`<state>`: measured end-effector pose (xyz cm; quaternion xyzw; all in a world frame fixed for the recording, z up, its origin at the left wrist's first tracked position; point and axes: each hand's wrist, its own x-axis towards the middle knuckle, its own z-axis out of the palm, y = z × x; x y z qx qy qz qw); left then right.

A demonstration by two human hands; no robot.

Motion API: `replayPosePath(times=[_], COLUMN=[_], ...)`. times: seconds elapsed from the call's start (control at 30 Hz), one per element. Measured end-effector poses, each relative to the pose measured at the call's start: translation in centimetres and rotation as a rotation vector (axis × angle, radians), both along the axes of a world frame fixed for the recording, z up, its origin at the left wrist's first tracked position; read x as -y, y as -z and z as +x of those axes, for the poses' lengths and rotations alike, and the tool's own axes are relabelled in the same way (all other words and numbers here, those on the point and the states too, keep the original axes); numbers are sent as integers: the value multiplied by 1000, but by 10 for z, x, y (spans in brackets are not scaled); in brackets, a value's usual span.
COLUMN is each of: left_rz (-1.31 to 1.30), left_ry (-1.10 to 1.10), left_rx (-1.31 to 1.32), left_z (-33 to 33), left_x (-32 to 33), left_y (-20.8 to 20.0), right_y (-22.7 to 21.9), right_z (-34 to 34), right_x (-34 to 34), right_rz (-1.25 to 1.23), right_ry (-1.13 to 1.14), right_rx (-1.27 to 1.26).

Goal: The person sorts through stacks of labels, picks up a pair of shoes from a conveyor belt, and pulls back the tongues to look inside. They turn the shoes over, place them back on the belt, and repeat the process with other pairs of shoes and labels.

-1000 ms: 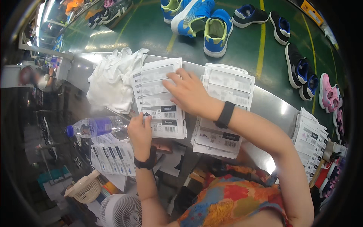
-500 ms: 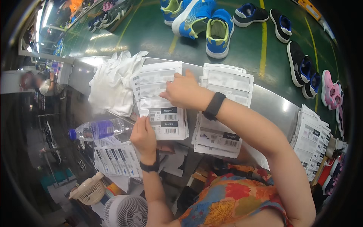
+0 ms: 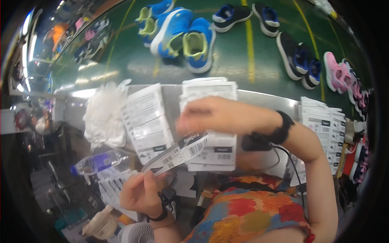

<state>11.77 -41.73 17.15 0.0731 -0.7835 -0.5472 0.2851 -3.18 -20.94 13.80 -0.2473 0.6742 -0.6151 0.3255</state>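
Between my two hands hangs a white barcode label strip, its lower end pinched in my left hand and its upper end under my right hand's closed fingertips, stretched taut above the label stacks so it stays flat.

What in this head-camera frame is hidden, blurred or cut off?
- Right hand: motion-blurred; whether its fingers pinch the label strip is unclear.
- Middle label stack: partly covered by that hand and the strip.
- Left hand: seen from behind, so its grip on the strip's lower end is hidden.
- Plastic bottle: blurred in the dim left side.
- Pink shoes: squeezed by the fisheye rim.
- Small fan: cut by the lower edge.
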Motion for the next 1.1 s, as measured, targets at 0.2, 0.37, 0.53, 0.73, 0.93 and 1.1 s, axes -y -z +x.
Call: replayPosePath(times=[0.2,0.37,0.53,0.73,0.93,1.1], left_rz=[-197,-676,-1272,-1574,-1470,-1431], left_ry=[517,815,406,215,624,699], left_rx=[154,-100,-130,343,-174,-103], left_z=[-68,-135,-238,-323,-370,-423], left_x=[-57,-122,-160,-126,-207,-257], left_y=[34,69,128,135,98,108], right_y=[-10,24,70,51,-5,-12], right_z=[52,29,-6,30,120,193], right_x=[-132,-330,-396,-380,-314,-284], right_rz=[400,564,786,1165,793,757], right_ry=[608,1199,1104,1206,1137,1146], right_rx=[-536,-521,-335,-776,-398,-340])
